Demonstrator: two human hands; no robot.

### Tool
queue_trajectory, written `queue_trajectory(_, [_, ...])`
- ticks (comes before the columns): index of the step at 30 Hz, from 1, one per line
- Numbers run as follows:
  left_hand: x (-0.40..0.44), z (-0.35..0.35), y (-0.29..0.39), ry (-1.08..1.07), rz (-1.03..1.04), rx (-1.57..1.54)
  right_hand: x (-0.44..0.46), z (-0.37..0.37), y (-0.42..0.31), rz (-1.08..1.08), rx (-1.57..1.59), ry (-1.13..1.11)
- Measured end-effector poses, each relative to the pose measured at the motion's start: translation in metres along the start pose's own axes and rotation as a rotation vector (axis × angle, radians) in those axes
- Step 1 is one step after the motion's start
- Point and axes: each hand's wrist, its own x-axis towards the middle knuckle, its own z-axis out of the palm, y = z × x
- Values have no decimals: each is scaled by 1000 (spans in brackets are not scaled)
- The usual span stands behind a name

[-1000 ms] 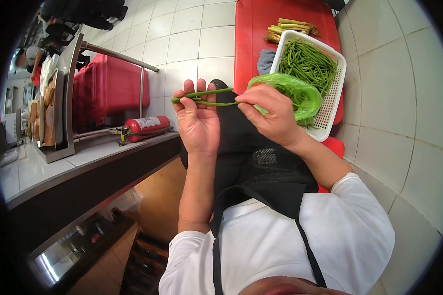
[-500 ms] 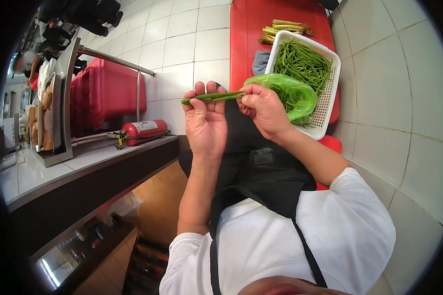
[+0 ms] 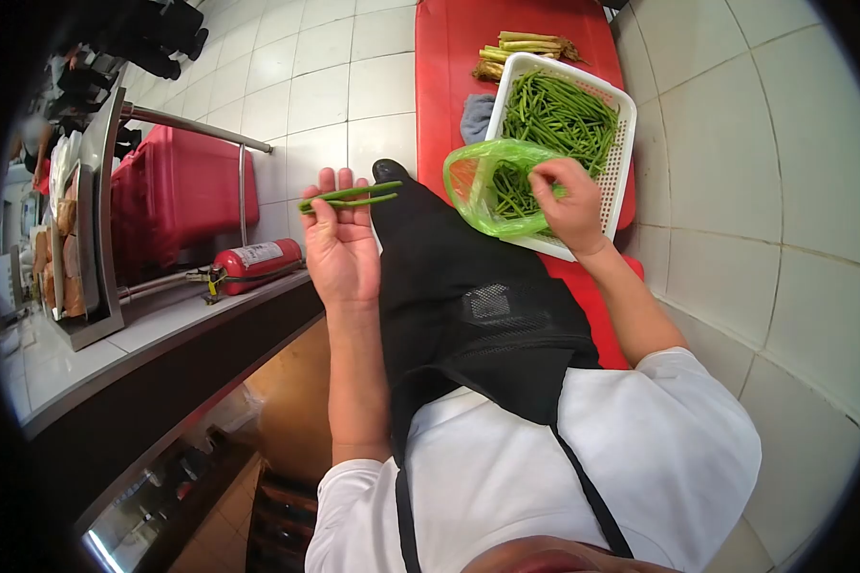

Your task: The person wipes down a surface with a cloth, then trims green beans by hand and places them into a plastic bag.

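Left hand [image 3: 342,258] holding green beans [image 3: 358,199], right hand [image 3: 573,208] at green bag [image 3: 468,191]

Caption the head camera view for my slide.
Left hand holds green beans while right hand hovers at a green bag beside a white basket.

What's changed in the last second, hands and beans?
Right hand let go of the tips of the green beans and moved to the person's right, into the mouth of the green bag; can't tell if it grips anything there. The bag's mouth gapes wider. Unchanged: left hand holds the beans; white basket and grey cloth stay on the red surface.
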Motion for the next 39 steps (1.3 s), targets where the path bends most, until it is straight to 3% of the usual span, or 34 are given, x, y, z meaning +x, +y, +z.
queue_trajectory(3, [-10,9,-16,29,-133,85,-26,7,22,-25,-246,-152])
queue_trajectory(7, [-27,1,-38,-26,-351,249,-23,-3,-17,368,79,-193])
queue_trajectory(10, [-41,-3,-68,-44,-482,285,-15,10,-44,97,157,-206])
queue_trajectory(12, [-50,-1,-82,-52,-531,304,-12,24,-59,87,299,-302])
queue_trajectory(15, [-51,-3,-88,-13,-491,188,-13,42,-52,-114,120,-219])
queue_trajectory(18, [-52,-12,-90,-2,-502,139,-14,44,-53,-152,76,-241])
queue_trajectory(27, [-47,14,-104,-130,-586,206,-14,34,-32,-213,-45,-192])
queue_trajectory(30, [-44,30,-108,-191,-599,200,-7,25,-20,-90,-71,-129])
queue_trajectory(33, [-48,29,-107,-51,-646,321,20,4,3,68,-141,-8])
queue_trajectory(35, [-49,21,-104,-71,-663,317,37,-14,36,113,-250,-10])
queue_trajectory(39, [-46,-2,-101,-120,-683,308,55,-31,65,-6,-445,162])
